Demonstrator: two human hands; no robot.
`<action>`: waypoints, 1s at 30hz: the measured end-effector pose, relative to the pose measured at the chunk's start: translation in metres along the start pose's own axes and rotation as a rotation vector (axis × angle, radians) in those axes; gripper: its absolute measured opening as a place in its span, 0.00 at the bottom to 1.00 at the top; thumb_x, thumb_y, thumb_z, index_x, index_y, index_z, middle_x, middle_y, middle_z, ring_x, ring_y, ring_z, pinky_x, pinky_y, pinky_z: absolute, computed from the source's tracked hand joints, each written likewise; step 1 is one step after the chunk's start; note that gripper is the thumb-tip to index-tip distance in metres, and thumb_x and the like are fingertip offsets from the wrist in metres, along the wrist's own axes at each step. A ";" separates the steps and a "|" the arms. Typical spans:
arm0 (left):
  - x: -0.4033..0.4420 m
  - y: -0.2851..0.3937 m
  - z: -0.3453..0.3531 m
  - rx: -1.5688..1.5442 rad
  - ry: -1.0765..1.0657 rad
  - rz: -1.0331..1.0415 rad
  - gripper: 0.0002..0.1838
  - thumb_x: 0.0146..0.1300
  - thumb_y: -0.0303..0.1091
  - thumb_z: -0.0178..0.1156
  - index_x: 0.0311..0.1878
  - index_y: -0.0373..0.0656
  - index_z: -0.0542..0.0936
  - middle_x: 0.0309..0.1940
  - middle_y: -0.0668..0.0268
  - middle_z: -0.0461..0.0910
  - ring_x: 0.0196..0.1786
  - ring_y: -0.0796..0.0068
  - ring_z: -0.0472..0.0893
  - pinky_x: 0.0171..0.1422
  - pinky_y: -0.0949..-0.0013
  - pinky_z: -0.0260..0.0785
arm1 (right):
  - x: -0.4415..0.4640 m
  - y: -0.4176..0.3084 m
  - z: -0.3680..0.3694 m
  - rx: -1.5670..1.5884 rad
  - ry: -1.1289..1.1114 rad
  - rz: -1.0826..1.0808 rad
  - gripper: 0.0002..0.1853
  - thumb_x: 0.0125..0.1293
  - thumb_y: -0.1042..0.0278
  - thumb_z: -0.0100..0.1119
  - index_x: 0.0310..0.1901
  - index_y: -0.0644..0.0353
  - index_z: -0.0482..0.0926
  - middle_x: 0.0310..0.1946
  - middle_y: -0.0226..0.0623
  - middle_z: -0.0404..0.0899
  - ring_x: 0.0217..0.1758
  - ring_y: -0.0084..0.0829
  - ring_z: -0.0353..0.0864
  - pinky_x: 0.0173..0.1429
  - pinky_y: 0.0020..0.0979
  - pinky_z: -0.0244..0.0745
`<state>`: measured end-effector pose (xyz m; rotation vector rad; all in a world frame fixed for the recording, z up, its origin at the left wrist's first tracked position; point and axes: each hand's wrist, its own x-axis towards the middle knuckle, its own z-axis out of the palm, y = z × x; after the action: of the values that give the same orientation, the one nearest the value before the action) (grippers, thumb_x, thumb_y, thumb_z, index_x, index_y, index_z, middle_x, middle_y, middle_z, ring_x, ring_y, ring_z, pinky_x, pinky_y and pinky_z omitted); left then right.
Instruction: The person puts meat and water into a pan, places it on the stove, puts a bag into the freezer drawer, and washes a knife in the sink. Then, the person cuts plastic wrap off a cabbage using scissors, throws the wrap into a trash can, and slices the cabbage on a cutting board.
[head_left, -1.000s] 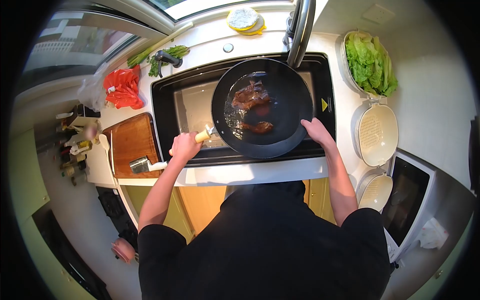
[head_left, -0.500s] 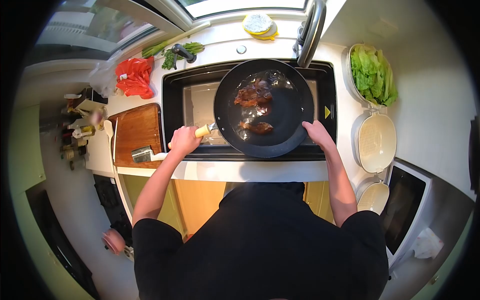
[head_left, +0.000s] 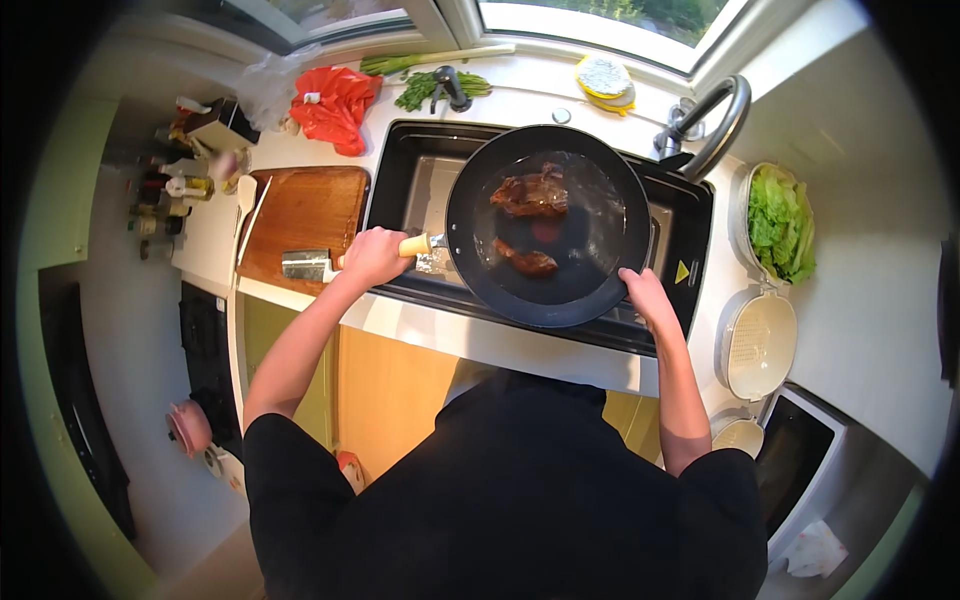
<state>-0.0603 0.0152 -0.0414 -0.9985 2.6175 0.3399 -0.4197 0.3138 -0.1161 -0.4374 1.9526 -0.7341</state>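
A large dark wok is held level over the black sink. Clear liquid covers its bottom, with a big brown piece of meat and a smaller brown piece lying in it. My left hand is closed around the wok's pale wooden handle. On the opposite side, my right hand pinches the near-right rim, thumb on top; the fingers underneath are mostly hidden.
Left of the sink, a cleaver lies on a wooden cutting board. Behind are a red bag, green vegetables and a curved faucet. Lettuce fills a basket at right, beside a cream basket.
The view has turned, so the sink and counter sit further right and tilted. Both hands keep their hold on the wok, and the liquid looks calmer with fewer bright ripples.
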 end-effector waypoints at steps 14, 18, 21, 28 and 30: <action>-0.031 -0.034 -0.020 -0.013 -0.198 -0.084 0.11 0.57 0.41 0.62 0.35 0.44 0.86 0.32 0.52 0.85 0.40 0.49 0.84 0.49 0.52 0.77 | -0.010 -0.021 0.047 0.104 -0.161 0.100 0.18 0.61 0.59 0.54 0.24 0.69 0.78 0.18 0.34 0.73 0.21 0.26 0.68 0.27 0.32 0.61; -0.032 -0.039 -0.020 -0.010 -0.277 -0.093 0.10 0.57 0.39 0.61 0.35 0.44 0.86 0.33 0.52 0.85 0.41 0.49 0.84 0.51 0.53 0.77 | 0.030 0.041 0.075 0.196 -0.222 0.153 0.18 0.61 0.59 0.54 0.19 0.64 0.74 0.14 0.31 0.69 0.16 0.23 0.63 0.22 0.32 0.54; -0.030 -0.037 -0.023 0.007 -0.328 -0.103 0.10 0.57 0.38 0.61 0.36 0.44 0.86 0.34 0.53 0.85 0.41 0.49 0.84 0.51 0.53 0.77 | 0.009 0.019 0.068 0.136 -0.282 0.186 0.19 0.61 0.60 0.54 0.16 0.61 0.71 0.13 0.30 0.66 0.14 0.23 0.60 0.20 0.32 0.51; -0.022 -0.025 -0.023 -0.010 -0.367 -0.116 0.11 0.56 0.39 0.62 0.35 0.43 0.86 0.34 0.52 0.85 0.41 0.49 0.84 0.51 0.53 0.77 | 0.005 0.023 0.061 0.146 -0.350 0.212 0.19 0.61 0.60 0.52 0.15 0.58 0.68 0.12 0.28 0.63 0.13 0.23 0.55 0.20 0.31 0.47; -0.018 -0.024 -0.023 -0.009 -0.381 -0.106 0.11 0.55 0.39 0.62 0.35 0.43 0.86 0.34 0.52 0.85 0.41 0.49 0.84 0.50 0.53 0.77 | 0.005 0.026 0.060 0.145 -0.362 0.220 0.18 0.61 0.60 0.52 0.15 0.57 0.68 0.12 0.27 0.62 0.13 0.23 0.55 0.20 0.31 0.46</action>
<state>-0.0356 0.0011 -0.0163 -0.9627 2.2156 0.4657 -0.3688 0.3118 -0.1577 -0.2418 1.5667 -0.6029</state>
